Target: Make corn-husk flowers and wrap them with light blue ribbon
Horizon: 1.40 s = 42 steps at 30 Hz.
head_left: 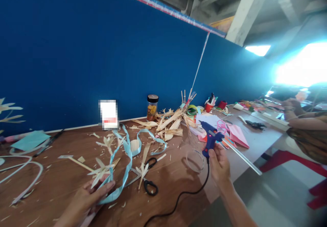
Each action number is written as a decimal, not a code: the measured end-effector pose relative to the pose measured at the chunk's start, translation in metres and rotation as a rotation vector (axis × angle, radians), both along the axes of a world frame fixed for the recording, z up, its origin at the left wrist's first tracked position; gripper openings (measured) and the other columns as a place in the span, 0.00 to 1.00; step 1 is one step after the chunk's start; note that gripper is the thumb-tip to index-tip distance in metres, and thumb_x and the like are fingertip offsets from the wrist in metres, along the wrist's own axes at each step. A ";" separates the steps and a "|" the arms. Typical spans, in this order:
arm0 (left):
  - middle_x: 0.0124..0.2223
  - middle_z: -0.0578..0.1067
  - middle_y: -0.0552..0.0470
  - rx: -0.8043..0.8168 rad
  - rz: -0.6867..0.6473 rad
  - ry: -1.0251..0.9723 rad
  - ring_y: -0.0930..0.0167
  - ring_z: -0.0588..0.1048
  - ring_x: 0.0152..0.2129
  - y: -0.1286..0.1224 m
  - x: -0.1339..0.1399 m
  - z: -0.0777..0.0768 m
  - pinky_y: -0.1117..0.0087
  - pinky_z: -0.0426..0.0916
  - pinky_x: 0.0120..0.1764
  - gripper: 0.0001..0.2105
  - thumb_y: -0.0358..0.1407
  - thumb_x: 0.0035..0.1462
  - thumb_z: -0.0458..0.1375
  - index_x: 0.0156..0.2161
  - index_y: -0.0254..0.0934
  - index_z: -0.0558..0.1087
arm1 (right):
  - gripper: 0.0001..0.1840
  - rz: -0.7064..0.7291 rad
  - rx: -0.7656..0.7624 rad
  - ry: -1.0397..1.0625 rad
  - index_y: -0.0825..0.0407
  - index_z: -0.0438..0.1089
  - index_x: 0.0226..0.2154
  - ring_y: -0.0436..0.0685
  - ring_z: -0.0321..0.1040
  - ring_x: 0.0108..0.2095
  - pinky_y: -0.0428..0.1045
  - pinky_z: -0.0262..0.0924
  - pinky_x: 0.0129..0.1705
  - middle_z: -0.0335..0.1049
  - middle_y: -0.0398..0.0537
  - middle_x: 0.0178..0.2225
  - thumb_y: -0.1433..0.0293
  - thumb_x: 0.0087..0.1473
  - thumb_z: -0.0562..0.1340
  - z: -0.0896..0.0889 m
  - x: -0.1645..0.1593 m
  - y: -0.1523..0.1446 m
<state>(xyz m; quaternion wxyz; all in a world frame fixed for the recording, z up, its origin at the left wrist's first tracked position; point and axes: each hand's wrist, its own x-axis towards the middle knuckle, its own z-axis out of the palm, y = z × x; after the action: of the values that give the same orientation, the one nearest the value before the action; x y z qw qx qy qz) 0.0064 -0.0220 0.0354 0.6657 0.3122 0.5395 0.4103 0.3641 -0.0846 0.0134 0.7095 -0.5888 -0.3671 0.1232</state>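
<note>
At the lower left, my left hand (93, 194) pinches a light blue ribbon (127, 165) together with a pale dried-husk flower (100, 172). The ribbon loops up and across the table from my fingers. My right hand (218, 164) is wrapped round the handle of a blue glue gun (211, 139), which has a small red light lit. A long clear glue stick (242, 157) sticks out of its back, and its black cord (178, 199) runs down over the table. Between my hands lie black-handled scissors (150, 187), partly covered by another husk flower (142, 172).
Dried corn husks (171, 121) are heaped by the blue partition (76, 56), next to a black-lidded jar (152, 107). Pink paper (237, 135) and a red cup of pens (208, 107) lie farther right. White tubing (38, 172) curls at left. Another person's arm (301, 112) rests at far right.
</note>
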 end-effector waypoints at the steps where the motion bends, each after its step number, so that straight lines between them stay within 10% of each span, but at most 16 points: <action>1: 0.26 0.74 0.55 0.001 0.010 -0.006 0.72 0.72 0.23 0.000 0.000 -0.002 0.78 0.65 0.21 0.19 0.33 0.28 0.69 0.32 0.36 0.73 | 0.19 0.013 0.009 0.030 0.49 0.57 0.44 0.53 0.67 0.36 0.51 0.62 0.40 0.67 0.49 0.38 0.63 0.49 0.58 -0.002 -0.002 -0.001; 13: 0.18 0.63 0.61 0.012 0.008 -0.026 0.83 0.53 0.11 0.010 -0.007 -0.021 0.84 0.47 0.12 0.19 0.36 0.30 0.68 0.32 0.36 0.71 | 0.21 -0.029 0.092 0.464 0.48 0.61 0.43 0.51 0.69 0.32 0.47 0.63 0.38 0.70 0.44 0.35 0.65 0.44 0.64 -0.016 -0.041 -0.051; 22: 0.17 0.54 0.63 0.106 -0.022 -0.174 0.85 0.48 0.12 0.009 -0.007 -0.028 0.84 0.44 0.13 0.12 0.34 0.38 0.65 0.30 0.32 0.70 | 0.20 0.054 0.101 0.362 0.48 0.62 0.41 0.49 0.69 0.30 0.45 0.63 0.36 0.69 0.42 0.33 0.64 0.43 0.64 -0.012 -0.036 0.002; 33: 0.24 0.66 0.58 0.116 -0.016 -0.369 0.87 0.52 0.12 0.011 -0.008 -0.033 0.87 0.46 0.12 0.09 0.30 0.43 0.63 0.32 0.32 0.69 | 0.18 0.535 0.034 0.526 0.45 0.59 0.45 0.54 0.68 0.34 0.48 0.65 0.32 0.69 0.48 0.38 0.66 0.50 0.60 0.027 -0.118 0.007; 42: 0.29 0.69 0.55 0.103 0.072 -0.441 0.79 0.70 0.24 0.007 -0.010 -0.028 0.76 0.70 0.29 0.07 0.28 0.45 0.61 0.33 0.35 0.70 | 0.16 0.723 -0.082 0.656 0.48 0.60 0.44 0.52 0.67 0.30 0.45 0.60 0.26 0.70 0.47 0.34 0.65 0.51 0.58 0.025 -0.170 0.014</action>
<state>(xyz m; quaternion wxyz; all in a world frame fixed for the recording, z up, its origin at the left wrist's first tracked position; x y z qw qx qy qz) -0.0037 -0.0152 0.0079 0.7356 0.2288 0.3700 0.5192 0.1940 -0.0703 0.0388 0.6757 -0.3811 -0.3001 0.5550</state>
